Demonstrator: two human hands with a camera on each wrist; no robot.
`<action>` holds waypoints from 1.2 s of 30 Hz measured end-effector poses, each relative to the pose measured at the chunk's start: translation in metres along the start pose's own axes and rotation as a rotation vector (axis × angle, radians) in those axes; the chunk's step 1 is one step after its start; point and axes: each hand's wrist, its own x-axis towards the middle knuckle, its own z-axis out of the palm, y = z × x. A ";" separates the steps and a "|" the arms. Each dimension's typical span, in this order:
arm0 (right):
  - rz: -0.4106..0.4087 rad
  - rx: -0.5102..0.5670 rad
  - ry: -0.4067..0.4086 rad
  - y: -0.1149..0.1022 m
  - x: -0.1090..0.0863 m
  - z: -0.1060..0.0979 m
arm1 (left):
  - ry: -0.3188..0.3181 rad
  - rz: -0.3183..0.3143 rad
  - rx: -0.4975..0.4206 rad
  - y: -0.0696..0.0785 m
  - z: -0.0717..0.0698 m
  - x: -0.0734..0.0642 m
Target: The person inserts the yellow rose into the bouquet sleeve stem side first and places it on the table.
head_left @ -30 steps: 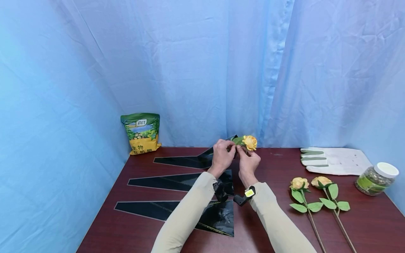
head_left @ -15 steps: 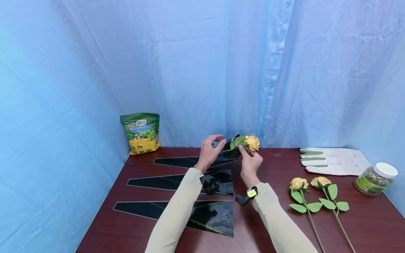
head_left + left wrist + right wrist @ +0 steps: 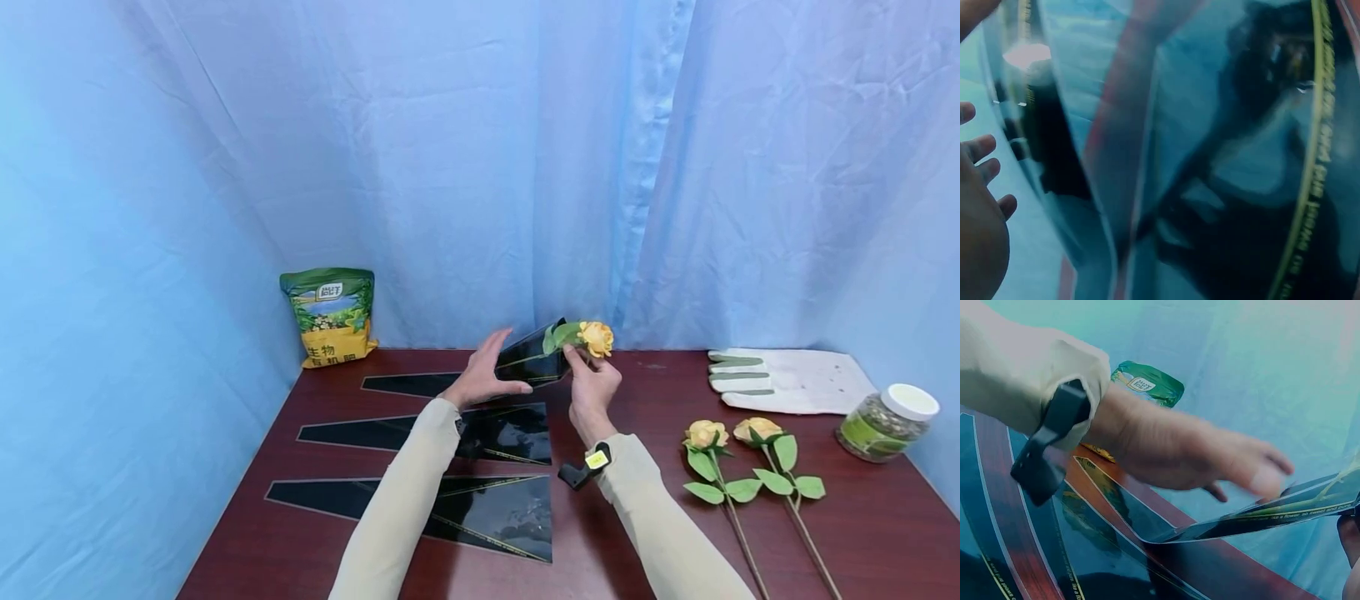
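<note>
A yellow artificial rose (image 3: 596, 338) lies with its stem and green leaves inside a black-and-clear flower sleeve (image 3: 525, 360), the bloom sticking out of the wide mouth. Just below the bloom, my right hand (image 3: 592, 393) pinches the rose at the sleeve's edge, thumb against a leaf. My left hand (image 3: 480, 379) is spread, thumb and fingers apart, at the sleeve's narrower part. The right wrist view shows this left hand (image 3: 1191, 453), blurred, over the stem-filled sleeve (image 3: 1272, 519). Clear film with yellow print (image 3: 1310, 175) fills much of the left wrist view.
Two flat flower sleeves (image 3: 502, 433) lie nearer on the dark red table (image 3: 247, 533). At right are two more yellow roses (image 3: 705, 435), a work glove (image 3: 802, 382) and a white-lidded jar (image 3: 885, 425). A green-and-yellow bag (image 3: 330, 318) stands back left before blue curtains.
My left hand has let go near the bloom, moved left and down along the sleeve, and spread its fingers. My right hand keeps its pinch on the rose, having moved slightly right.
</note>
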 end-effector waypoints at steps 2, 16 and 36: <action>0.001 -0.001 -0.009 0.000 0.000 -0.001 | -0.019 0.004 0.072 -0.004 0.005 0.002; 0.063 0.024 -0.080 -0.002 -0.002 -0.001 | 0.050 0.052 0.198 -0.004 0.021 0.014; 0.064 -0.362 -0.579 -0.042 0.013 -0.030 | 0.112 0.050 0.124 -0.005 0.021 0.007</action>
